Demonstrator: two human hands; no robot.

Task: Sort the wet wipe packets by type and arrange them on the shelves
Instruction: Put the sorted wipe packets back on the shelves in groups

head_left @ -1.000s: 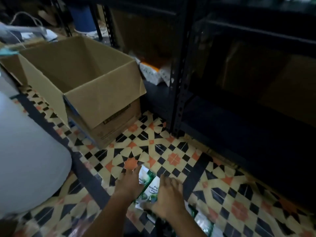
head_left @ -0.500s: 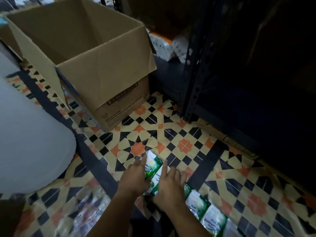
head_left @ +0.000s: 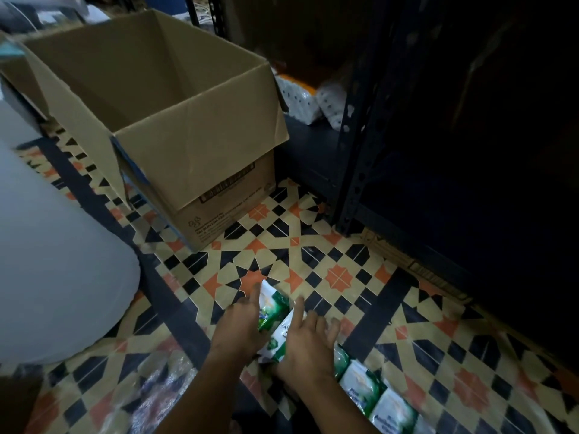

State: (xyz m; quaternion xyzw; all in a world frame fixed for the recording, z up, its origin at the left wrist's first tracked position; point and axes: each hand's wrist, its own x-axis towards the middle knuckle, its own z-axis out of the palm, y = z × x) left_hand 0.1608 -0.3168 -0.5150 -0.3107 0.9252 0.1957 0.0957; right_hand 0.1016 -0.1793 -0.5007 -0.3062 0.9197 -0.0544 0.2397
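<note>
Both my hands are down on the floor [head_left: 338, 270], near its bottom edge in view. Left hand [head_left: 239, 327] presses flat against the left side of the green-white packets [head_left: 274, 311], fingers mostly straight, index laid along the top packet. Right hand [head_left: 308, 343] lies over the packets from the right, fingers spread and near-straight, index pointing up along a packet; whether the thumb hooks under, can't tell. So: squeezing a small bunch between two palms, not a real grip yet.

More packets [head_left: 372, 393] of the same look trail off toward the bottom-right corner, touching in a row.

Box [head_left: 194, 145] stands open just up-left of the hands. Rack post [head_left: 357, 170] is to the right of the box; low shelf [head_left: 308, 151] behind it is dark, with white dotted packs [head_left: 299, 98] on it.

Step, my guess: gather same-type packets into a stack. To do well: square the edges with both palms, keep labels facing one way, curl fingers under before lifting, or the slick wrappers will probably slide apart.
</note>
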